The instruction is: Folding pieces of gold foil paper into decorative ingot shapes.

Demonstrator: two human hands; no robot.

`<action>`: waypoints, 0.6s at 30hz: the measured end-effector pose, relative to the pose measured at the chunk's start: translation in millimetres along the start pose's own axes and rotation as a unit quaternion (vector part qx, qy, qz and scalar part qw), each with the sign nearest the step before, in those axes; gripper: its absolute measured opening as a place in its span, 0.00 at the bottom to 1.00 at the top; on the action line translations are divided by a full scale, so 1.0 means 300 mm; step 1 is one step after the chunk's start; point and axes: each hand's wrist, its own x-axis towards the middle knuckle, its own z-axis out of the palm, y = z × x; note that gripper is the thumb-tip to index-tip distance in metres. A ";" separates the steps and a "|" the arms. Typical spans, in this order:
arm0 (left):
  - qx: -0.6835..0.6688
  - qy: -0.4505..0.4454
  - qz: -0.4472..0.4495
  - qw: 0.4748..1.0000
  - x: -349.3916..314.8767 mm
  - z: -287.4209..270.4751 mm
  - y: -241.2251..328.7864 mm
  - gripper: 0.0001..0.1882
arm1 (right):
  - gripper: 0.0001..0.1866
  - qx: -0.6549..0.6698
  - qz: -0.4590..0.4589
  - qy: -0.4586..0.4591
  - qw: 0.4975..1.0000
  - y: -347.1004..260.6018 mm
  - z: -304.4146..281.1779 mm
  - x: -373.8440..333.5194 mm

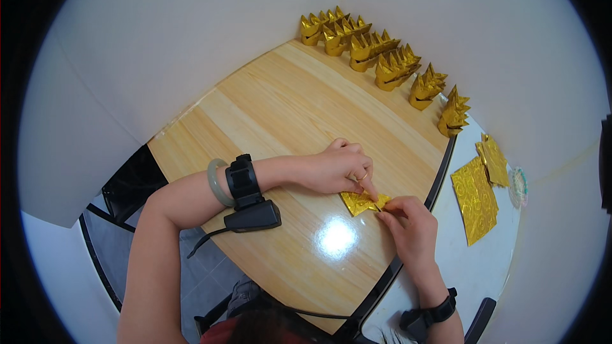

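Observation:
A small piece of gold foil paper (358, 202), partly folded, lies on the wooden table (287, 108). My left hand (338, 167) presses down on it from the left, the forefinger pointing at its upper edge. My right hand (408, 223) pinches the paper's right corner between thumb and fingers. Both wrists wear black bands; the left also carries a pale green bangle (217, 183) and a black device (254, 215) with a cable.
Several rows of folded gold paper ingots (382, 64) line the table's far edge by the white wall. Flat gold foil sheets (475, 197) lie on a white surface to the right, beside a small round patterned object (519, 186). A black chair (131, 181) stands at the left.

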 end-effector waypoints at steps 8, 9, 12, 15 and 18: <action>0.001 -0.009 0.024 1.000 0.003 0.003 -0.006 0.14 | 0.09 -0.013 -0.058 -0.005 0.998 0.053 -0.018 0.014; 0.004 -0.004 0.031 0.999 0.001 0.005 -0.008 0.14 | 0.10 0.029 -0.015 -0.041 0.999 0.059 -0.028 0.017; 0.005 -0.007 0.035 0.999 -0.001 0.005 -0.009 0.15 | 0.11 -0.007 0.032 -0.029 0.999 0.053 -0.050 0.019; -0.005 0.012 0.061 0.998 0.004 0.007 -0.009 0.15 | 0.13 -0.036 0.007 -0.047 0.998 0.073 -0.048 0.021; -0.006 0.012 0.088 0.996 0.010 0.005 -0.005 0.16 | 0.12 -0.033 0.002 -0.038 0.999 0.079 -0.036 0.027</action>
